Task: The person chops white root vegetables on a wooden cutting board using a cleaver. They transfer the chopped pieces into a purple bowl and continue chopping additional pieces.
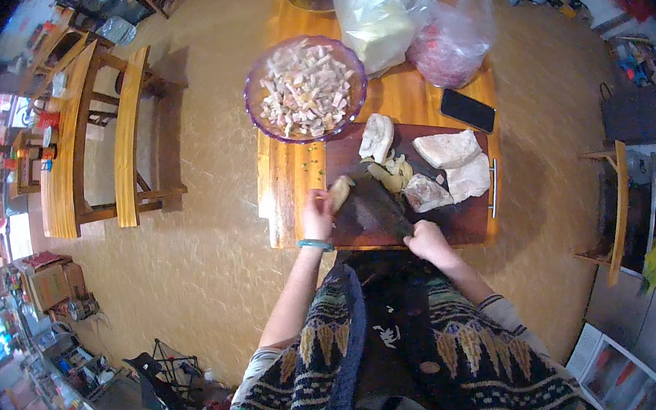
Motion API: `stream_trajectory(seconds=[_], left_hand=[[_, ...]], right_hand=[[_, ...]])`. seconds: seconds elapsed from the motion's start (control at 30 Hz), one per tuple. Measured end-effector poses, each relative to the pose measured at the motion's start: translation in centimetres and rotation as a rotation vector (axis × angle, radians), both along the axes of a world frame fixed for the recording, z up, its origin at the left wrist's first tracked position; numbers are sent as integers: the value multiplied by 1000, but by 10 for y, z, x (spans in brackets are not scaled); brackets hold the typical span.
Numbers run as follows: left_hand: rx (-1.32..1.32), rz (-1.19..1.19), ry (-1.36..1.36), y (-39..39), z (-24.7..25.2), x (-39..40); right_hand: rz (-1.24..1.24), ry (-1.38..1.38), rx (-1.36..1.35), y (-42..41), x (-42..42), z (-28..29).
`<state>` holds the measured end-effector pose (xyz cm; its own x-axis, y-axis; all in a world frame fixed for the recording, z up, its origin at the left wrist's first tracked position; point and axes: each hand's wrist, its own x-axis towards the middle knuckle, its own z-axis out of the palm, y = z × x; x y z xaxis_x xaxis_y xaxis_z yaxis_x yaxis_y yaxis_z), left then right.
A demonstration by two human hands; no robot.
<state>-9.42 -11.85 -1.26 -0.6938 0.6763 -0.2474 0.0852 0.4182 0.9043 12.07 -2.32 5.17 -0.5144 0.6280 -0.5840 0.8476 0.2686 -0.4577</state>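
Observation:
My right hand (429,243) grips the handle of a dark, broad-bladed cleaver (372,202), whose blade lies over the left part of a dark red cutting board (473,225). At the board's left edge, my left hand (318,213) holds a pale yellowish piece of food, seemingly meat (339,194), beside the blade. Behind the cleaver is a small heap of yellowish slices (396,173). A pale block of meat (377,137) lies at the back of the board. On its right side are a reddish-white chunk (426,192) and larger pale slabs (448,149).
A purple-rimmed glass bowl (253,117) full of diced meat stands behind the board. Farther back are a plastic bag of pale food (382,20), a bag of red contents (450,48) and a patterned dish (297,1). A black phone (468,109) lies on the wooden table (285,210).

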Motion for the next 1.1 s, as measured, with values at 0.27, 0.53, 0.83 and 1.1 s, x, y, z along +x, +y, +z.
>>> stream_trajectory(seconds=[0.27, 0.53, 0.83, 1.1], left_hand=[[-167, -436, 428, 11, 15, 65], [75, -656, 788, 8, 3, 70], [217, -693, 655, 12, 1, 58], [232, -679, 704, 13, 5, 54]], right_hand=[[-105, -101, 52, 22, 26, 3], [-71, -68, 161, 4, 16, 18], [95, -25, 152, -28, 2, 31], [152, -93, 244, -22, -11, 27]])
